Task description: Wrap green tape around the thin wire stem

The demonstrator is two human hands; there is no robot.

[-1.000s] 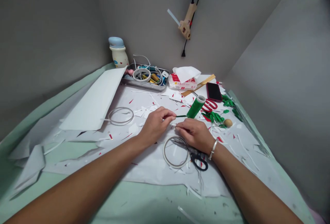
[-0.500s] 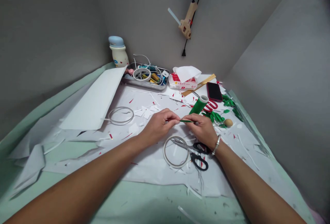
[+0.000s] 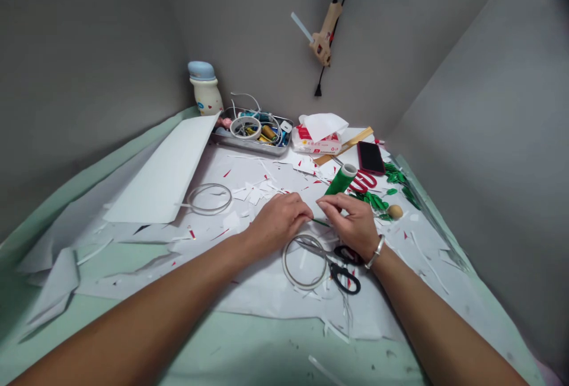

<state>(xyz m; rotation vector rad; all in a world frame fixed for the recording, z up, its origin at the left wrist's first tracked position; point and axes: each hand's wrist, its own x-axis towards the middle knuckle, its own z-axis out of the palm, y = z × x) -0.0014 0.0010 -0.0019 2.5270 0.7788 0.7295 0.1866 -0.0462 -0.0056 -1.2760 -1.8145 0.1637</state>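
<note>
My left hand (image 3: 282, 220) is closed in a pinch on a thin green stick (image 3: 320, 222), which points right towards my other hand. My right hand (image 3: 355, 223) has its thumb and forefinger together above the stick; what they pinch is too small to make out. Right behind these fingers a spool of green thread (image 3: 341, 179) leans to the right; whether the hand touches it I cannot tell. Below the hands lie black-handled scissors (image 3: 344, 278), their blades over a white ring-shaped roll (image 3: 285, 264).
Green leaf-like pieces (image 3: 376, 200), a small tan ball (image 3: 395, 211), red-handled scissors (image 3: 365, 181) and a phone (image 3: 370, 158) lie at the right. A metal tray (image 3: 258, 147) and a tissue pack (image 3: 315, 143) stand behind. Paper scraps litter the white sheet; a glue gun (image 3: 326, 36) hangs on the wall.
My left hand has lowered the stick slightly, tilting its right end down. My right fingers have come off the stick and risen to its upper side. The spool has shifted slightly left.
</note>
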